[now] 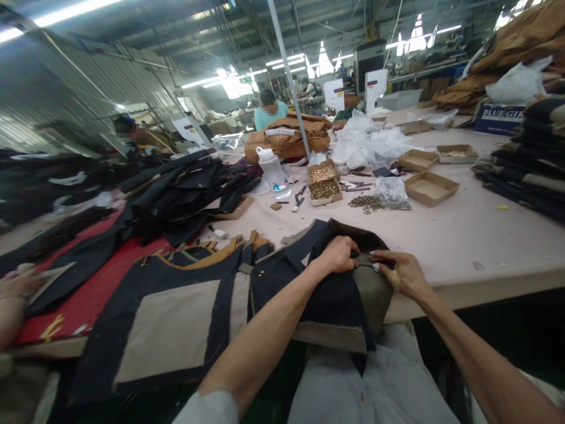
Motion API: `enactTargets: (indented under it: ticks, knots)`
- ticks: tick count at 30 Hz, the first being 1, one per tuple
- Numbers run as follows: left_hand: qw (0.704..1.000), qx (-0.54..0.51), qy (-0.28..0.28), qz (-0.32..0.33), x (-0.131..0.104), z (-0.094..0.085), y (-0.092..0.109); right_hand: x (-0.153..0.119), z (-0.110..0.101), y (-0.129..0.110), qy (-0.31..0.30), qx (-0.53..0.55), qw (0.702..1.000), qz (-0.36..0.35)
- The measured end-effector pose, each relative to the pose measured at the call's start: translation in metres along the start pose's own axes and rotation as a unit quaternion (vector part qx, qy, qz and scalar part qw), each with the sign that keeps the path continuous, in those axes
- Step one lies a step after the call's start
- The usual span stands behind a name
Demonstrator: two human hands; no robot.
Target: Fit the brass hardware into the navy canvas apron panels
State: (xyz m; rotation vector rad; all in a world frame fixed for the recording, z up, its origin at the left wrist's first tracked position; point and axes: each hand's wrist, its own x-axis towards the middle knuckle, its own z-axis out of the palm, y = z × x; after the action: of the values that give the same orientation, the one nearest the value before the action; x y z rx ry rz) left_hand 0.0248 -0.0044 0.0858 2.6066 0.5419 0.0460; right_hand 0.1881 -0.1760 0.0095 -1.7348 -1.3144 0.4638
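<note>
A dark cloth piece (304, 271) with an olive-green side (374, 297) and a beige lower edge lies folded over the table's front edge, partly hanging toward my lap. My left hand (341, 254) is closed on its upper part, fingers curled into the fabric. My right hand (404, 274) pinches a narrow olive strip (364, 259) at the upper right of the same piece; something whitish covers a fingertip or two. Left of it, a dark apron-like piece (220, 318) with a large beige patch (170, 330) lies spread, overhanging the edge. My left forearm crosses in front of the cloth.
Small boxes of metal fittings (325, 189), loose rings (368, 203), an open carton tray (431, 188) and a water bottle (272, 171) stand beyond. Dark cloth piles (189, 188) lie left, a folded stack (525, 159) right. Another person's hand (20, 282) is at far left.
</note>
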Motion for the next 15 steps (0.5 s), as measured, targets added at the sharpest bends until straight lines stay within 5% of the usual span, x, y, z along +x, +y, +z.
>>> enactTargets:
  ticks: [15]
  knots:
    - [0.996, -0.079, -0.028, 0.019, 0.007, 0.014, -0.003, 0.005, 0.017, 0.0, 0.062, -0.083, 0.994, -0.048]
